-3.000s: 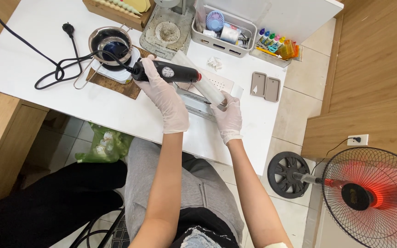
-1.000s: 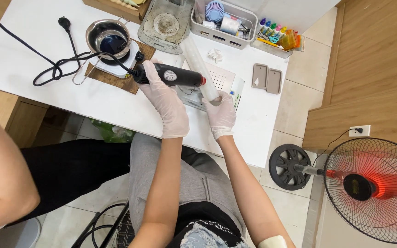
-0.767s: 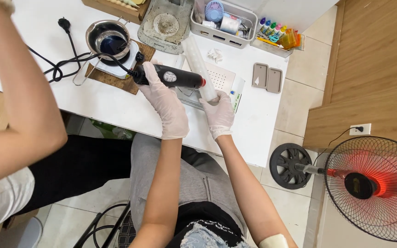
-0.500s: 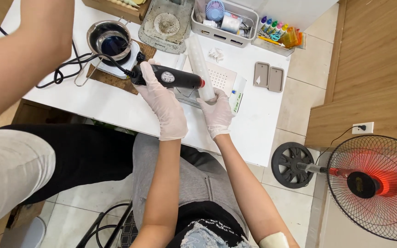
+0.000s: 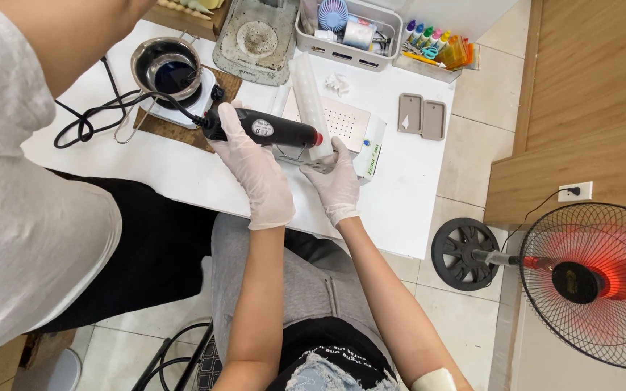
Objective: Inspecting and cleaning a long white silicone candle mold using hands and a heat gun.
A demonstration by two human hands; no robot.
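- Gripping the black heat tool (image 5: 273, 132) in my gloved left hand (image 5: 255, 163), I have my fingers wrapped tight around its barrel, its red-tipped nozzle aimed at the lower end of the tall white cylinder (image 5: 311, 105).
- My gloved right hand (image 5: 338, 181) is clasped about the base of that cylinder, just where it meets the small clear piece under it; I cannot tell exactly how the fingers lie beneath.
- That white cylinder leans across the perforated white mat (image 5: 342, 123) on the white table (image 5: 407, 195), its top pointing towards the grey tray (image 5: 259, 36).
- As I judge it, the heating is under way and not finished: the nozzle sits almost against the cylinder, and nothing has been set aside.
- Whether the surface has softened or changed I cannot make out from up here.
- A metal pot with dark liquid (image 5: 168, 69) stands on its little hotplate to the left, its black cord (image 5: 88, 123) looped over the table.
- Two grey moulds (image 5: 422, 116) lie untouched to the right, well apart from my hands.
- Another person's arm in a pale sleeve (image 5: 30, 181) crowds in on my left side.
- A standing fan (image 5: 592, 282) is on the floor to my right.
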